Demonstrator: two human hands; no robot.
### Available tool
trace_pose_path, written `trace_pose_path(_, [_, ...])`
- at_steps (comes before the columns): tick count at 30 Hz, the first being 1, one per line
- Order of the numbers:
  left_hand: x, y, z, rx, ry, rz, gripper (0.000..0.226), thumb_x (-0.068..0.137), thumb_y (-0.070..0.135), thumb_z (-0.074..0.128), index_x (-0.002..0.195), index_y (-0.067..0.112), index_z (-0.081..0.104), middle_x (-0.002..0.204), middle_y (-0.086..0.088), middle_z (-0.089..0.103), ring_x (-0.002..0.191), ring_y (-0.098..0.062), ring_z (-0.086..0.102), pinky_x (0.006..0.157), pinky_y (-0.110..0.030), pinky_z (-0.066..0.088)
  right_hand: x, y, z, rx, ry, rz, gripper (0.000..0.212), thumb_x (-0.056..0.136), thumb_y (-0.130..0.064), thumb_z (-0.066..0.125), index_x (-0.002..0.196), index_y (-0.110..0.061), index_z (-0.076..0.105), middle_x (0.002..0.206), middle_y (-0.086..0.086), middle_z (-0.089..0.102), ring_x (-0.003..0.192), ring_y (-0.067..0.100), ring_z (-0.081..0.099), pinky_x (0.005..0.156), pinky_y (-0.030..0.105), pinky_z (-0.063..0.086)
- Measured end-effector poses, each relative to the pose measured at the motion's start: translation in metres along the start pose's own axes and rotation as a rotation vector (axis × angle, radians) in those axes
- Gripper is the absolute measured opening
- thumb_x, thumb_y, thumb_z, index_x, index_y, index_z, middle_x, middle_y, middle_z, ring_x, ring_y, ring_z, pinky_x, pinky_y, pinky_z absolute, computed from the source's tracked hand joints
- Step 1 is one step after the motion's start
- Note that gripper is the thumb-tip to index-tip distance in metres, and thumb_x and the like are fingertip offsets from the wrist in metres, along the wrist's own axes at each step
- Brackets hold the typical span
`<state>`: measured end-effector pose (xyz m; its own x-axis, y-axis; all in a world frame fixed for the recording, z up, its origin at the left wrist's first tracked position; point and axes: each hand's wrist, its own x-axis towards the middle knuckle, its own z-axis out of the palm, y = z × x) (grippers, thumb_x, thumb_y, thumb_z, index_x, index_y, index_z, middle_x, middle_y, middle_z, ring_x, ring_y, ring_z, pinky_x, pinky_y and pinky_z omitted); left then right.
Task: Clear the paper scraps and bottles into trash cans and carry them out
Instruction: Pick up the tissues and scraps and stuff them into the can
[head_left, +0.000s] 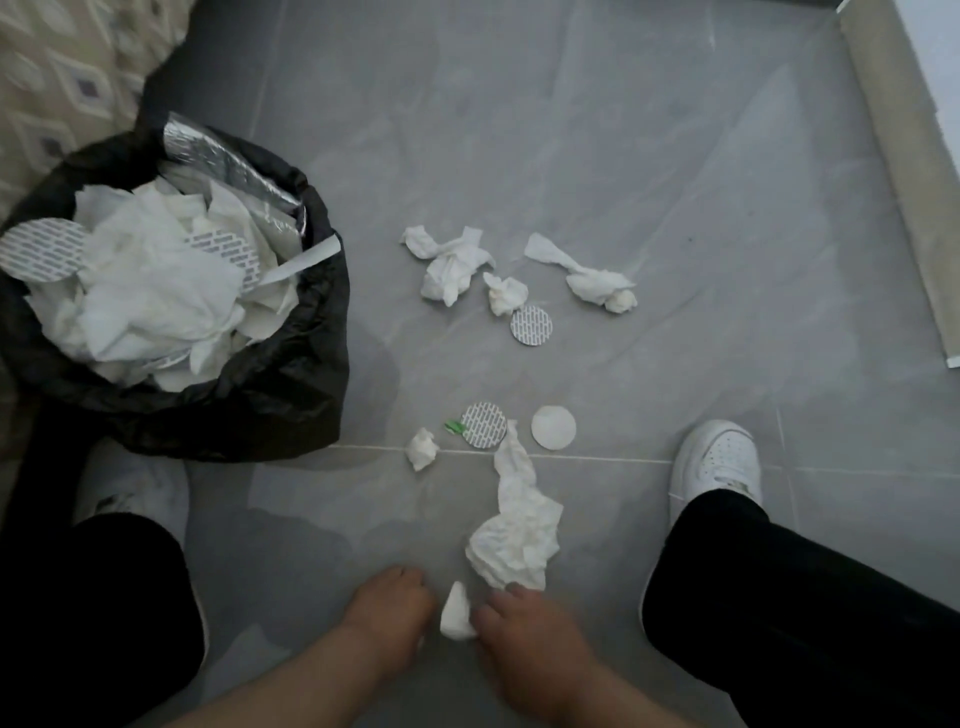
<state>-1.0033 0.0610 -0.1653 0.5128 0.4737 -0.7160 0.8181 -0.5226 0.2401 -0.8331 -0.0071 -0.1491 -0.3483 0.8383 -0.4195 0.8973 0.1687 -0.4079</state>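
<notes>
Left hand (390, 607): low over the floor, fingers curled downward, tips hidden; whether it grips anything cannot be told. Right hand (524, 638): just beside it, fingers loosely bent, fingertips touching the lower edge of a large crumpled tissue (519, 535); whether they pinch it cannot be told. Small white scrap (457, 618): between the two hands, touching both. Trash can (291, 410): lined with a black bag, at the person's left, heaped with white paper, patterned foil discs and a silver foil wrapper. Loose litter near the hands: one small paper wad (422, 448), one green fragment (454, 427), one patterned disc (484, 424) partly under the large tissue's upper tail, one plain white disc (553, 427). Farther out: a knotted tissue cluster (449, 265), a smaller wad (505, 293) touching a second patterned disc (531, 326), and a twisted tissue (597, 283) apart to the right. Surface: grey tiled floor (675, 156), glossy, with a pale grout line running across beneath the litter. Person: black trousers, white shoe (719, 457) at right, the other foot blurred beside the can. Surroundings: diamond-patterned fabric (62, 78) at upper left; beige strip (904, 182) along the upper right edge.
</notes>
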Motion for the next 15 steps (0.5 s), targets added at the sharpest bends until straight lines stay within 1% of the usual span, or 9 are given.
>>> trace_pose_path(1, [0.004, -0.003, -0.004, -0.024, -0.039, -0.018, 0.037, 0.082, 0.03, 0.06, 0.114, 0.012, 0.056, 0.124, -0.01, 0.05, 0.118, -0.028, 0.047, 0.095, -0.033, 0.038, 0.005, 0.006, -0.011, 0.005, 0.087, -0.007, 0.024, 0.06, -0.037, 0.067, 0.072, -0.025, 0.051, 0.07, -0.004, 0.056, 0.062, 0.018, 0.055, 0.048, 0.025, 0.042])
trace_pose_path(2, [0.008, -0.005, -0.011, -0.08, -0.039, -0.029, 0.036, 0.084, 0.032, 0.058, 0.115, 0.014, 0.055, 0.125, -0.009, 0.049, 0.118, -0.028, 0.046, 0.095, -0.034, 0.037, 0.011, 0.011, -0.024, 0.003, 0.141, 0.009, 0.017, 0.063, -0.034, 0.064, 0.071, -0.024, 0.053, 0.075, -0.002, 0.057, 0.066, 0.021, 0.054, 0.052, 0.028, 0.043])
trace_pose_path(4, [0.016, -0.012, -0.03, -0.179, 0.024, -0.042, 0.029, 0.083, 0.04, 0.06, 0.101, 0.018, 0.06, 0.117, -0.006, 0.054, 0.109, -0.024, 0.052, 0.085, -0.031, 0.041, 0.021, 0.019, -0.04, -0.028, 0.155, 0.113, 0.013, 0.061, -0.031, 0.067, 0.067, -0.023, 0.06, 0.087, 0.002, 0.063, 0.074, 0.025, 0.057, 0.06, 0.03, 0.048])
trace_pose_path(6, [0.028, -0.02, -0.052, -0.298, 0.117, -0.08, 0.022, 0.078, 0.041, 0.066, 0.08, 0.02, 0.059, 0.099, -0.003, 0.061, 0.091, -0.02, 0.057, 0.07, -0.027, 0.04, 0.029, 0.029, -0.043, -0.07, 0.06, 0.245, 0.02, 0.05, -0.035, 0.073, 0.064, -0.024, 0.065, 0.102, 0.008, 0.068, 0.084, 0.03, 0.064, 0.063, 0.033, 0.054])
trace_pose_path(8, [0.039, -0.028, -0.071, -0.408, 0.239, -0.157, 0.033, 0.073, 0.04, 0.072, 0.062, 0.02, 0.049, 0.079, 0.0, 0.058, 0.074, -0.017, 0.056, 0.06, -0.026, 0.036, 0.034, 0.036, -0.034, -0.05, -0.035, 0.359, 0.029, 0.039, -0.043, 0.076, 0.06, -0.026, 0.066, 0.107, 0.011, 0.069, 0.087, 0.03, 0.067, 0.059, 0.033, 0.056])
trace_pose_path(9, [0.045, -0.031, -0.078, -0.459, 0.307, -0.182, 0.038, 0.071, 0.039, 0.075, 0.056, 0.02, 0.045, 0.075, 0.001, 0.054, 0.07, -0.016, 0.054, 0.058, -0.025, 0.034, 0.037, 0.038, -0.03, -0.022, -0.078, 0.402, 0.034, 0.033, -0.047, 0.077, 0.057, -0.027, 0.064, 0.103, 0.008, 0.07, 0.083, 0.027, 0.068, 0.055, 0.03, 0.055])
trace_pose_path(11, [0.055, -0.037, -0.087, -0.547, 0.424, -0.194, 0.042, 0.067, 0.035, 0.079, 0.052, 0.023, 0.042, 0.073, 0.003, 0.048, 0.07, -0.016, 0.051, 0.06, -0.026, 0.032, 0.038, 0.039, -0.023, 0.024, -0.103, 0.443, 0.041, 0.021, -0.051, 0.076, 0.053, -0.03, 0.062, 0.089, -0.002, 0.069, 0.07, 0.017, 0.067, 0.047, 0.024, 0.05])
trace_pose_path(13, [0.063, -0.039, -0.094, -0.592, 0.484, -0.188, 0.04, 0.066, 0.03, 0.08, 0.053, 0.026, 0.043, 0.074, 0.005, 0.045, 0.073, -0.017, 0.05, 0.062, -0.025, 0.032, 0.039, 0.039, -0.021, 0.063, -0.1, 0.428, 0.045, 0.019, -0.049, 0.076, 0.054, -0.029, 0.058, 0.079, -0.008, 0.063, 0.062, 0.012, 0.061, 0.045, 0.018, 0.045])
trace_pose_path(15, [0.069, -0.041, -0.098, -0.577, 0.481, -0.195, 0.038, 0.068, 0.03, 0.077, 0.056, 0.026, 0.041, 0.075, 0.007, 0.043, 0.073, -0.017, 0.049, 0.063, -0.027, 0.035, 0.04, 0.043, -0.018, 0.091, -0.103, 0.392, 0.055, 0.019, -0.046, 0.077, 0.063, -0.029, 0.048, 0.071, -0.011, 0.057, 0.058, 0.008, 0.057, 0.042, 0.017, 0.037])
